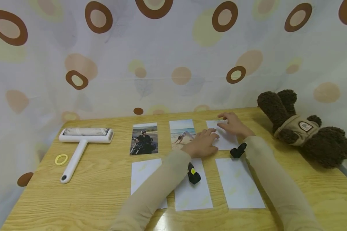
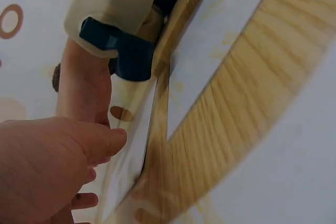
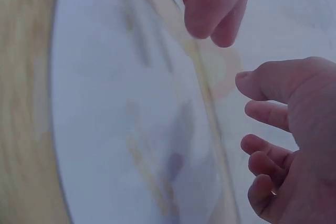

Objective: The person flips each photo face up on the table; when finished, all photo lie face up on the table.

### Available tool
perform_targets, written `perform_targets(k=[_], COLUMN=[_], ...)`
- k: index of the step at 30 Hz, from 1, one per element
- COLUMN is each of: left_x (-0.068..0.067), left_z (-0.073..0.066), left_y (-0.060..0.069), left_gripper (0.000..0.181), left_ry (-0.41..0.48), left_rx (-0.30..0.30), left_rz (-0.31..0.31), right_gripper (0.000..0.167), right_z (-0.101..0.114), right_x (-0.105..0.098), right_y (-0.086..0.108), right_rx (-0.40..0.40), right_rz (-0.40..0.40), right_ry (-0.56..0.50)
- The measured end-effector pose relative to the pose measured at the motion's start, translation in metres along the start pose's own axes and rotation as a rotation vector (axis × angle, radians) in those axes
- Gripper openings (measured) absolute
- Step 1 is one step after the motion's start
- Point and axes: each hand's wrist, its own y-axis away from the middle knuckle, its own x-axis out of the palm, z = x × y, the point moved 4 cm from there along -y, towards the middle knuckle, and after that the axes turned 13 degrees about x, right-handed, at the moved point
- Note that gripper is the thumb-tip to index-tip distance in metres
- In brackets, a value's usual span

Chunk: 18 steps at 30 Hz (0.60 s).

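Note:
In the head view my left hand [image 1: 201, 143] hovers over the lower right of a beach photo [image 1: 182, 126], its fingers spread and loosely bent. My right hand [image 1: 233, 125] is above a white card [image 1: 227, 140] lying at the right end of the back row. Neither hand holds anything. In the right wrist view, my right hand [image 3: 315, 145] has its fingers apart over the white card [image 3: 100, 103], and fingertips of the other hand show above. The left wrist view shows my left hand [image 2: 47, 166] with the thumb extended. Whether any fingertip touches the card cannot be told.
A photo of a motorcycle rider [image 1: 144, 140] lies left in the back row. Three white cards form the front row: left [image 1: 143, 171], middle [image 1: 195, 199], right [image 1: 239, 186]. A white-handled roller [image 1: 75, 160] and yellow ring [image 1: 56, 160] lie left; a brown teddy bear [image 1: 295, 128] lies right.

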Motion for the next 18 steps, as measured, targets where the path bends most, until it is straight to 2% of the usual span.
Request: perform_targets(k=[3,6,9,12,18], left_x=[-0.004,-0.008,-0.007,-0.001,0.004], left_z=[-0.013,-0.020,-0.020,-0.017,-0.016], left_y=[-0.008,-0.012,-0.014,-0.015,-0.015], left_gripper=[0.043,0.039,0.036,0.036,0.036], left_ry=[-0.050,-0.080,-0.093,-0.088,-0.070], left_rx=[-0.007,-0.038,-0.070,-0.079,-0.068], left_rz=[0.017,0.030,0.066,0.094,0.080], right_gripper=[0.047,0.054,0.060,0.060,0.059], right_z=[-0.010,-0.020,-0.030,-0.034,-0.035], right_x=[-0.006,-0.005,0.000,0.002,-0.003], right_y=[-0.002,-0.005,-0.008,-0.006,-0.004], right_rx=[0.061,0.106,0.120,0.096,0.106], right_rz=[-0.001,0.020,0.053,0.064,0.078], right_ry=[0.012,0.070,0.126,0.138,0.088])
